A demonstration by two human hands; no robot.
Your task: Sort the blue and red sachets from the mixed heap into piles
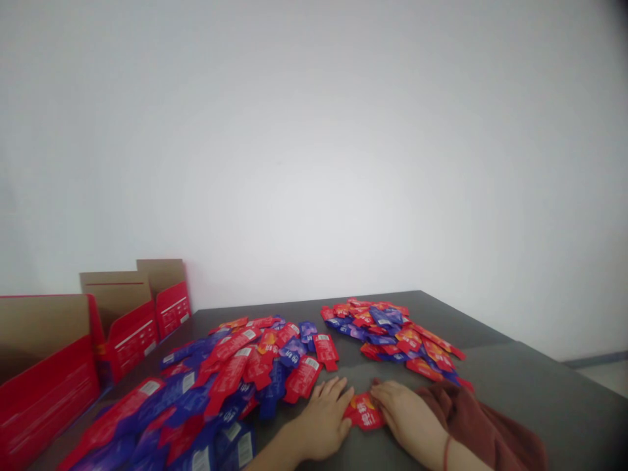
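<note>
A red sachet (364, 412) with an orange patch and white lettering lies flat on the dark table between my two hands. My left hand (322, 418) rests palm down at its left edge, fingers stretched out and slightly apart. At the sachet's right edge is my right hand (406, 413), its extended fingers touching it without a visible grip; a thin red band circles the wrist. Just left of and beyond my left hand spreads a big pile of red and blue sachets (235, 373). Another mixed pile (387, 330) lies beyond my right hand.
Three open red cardboard boxes with brown insides, the nearest box (49, 392) being largest, line the table's left side. Brown cloth (483, 422) lies bunched beside my right wrist. The grey table (534, 392) ends at a white wall (314, 163) behind.
</note>
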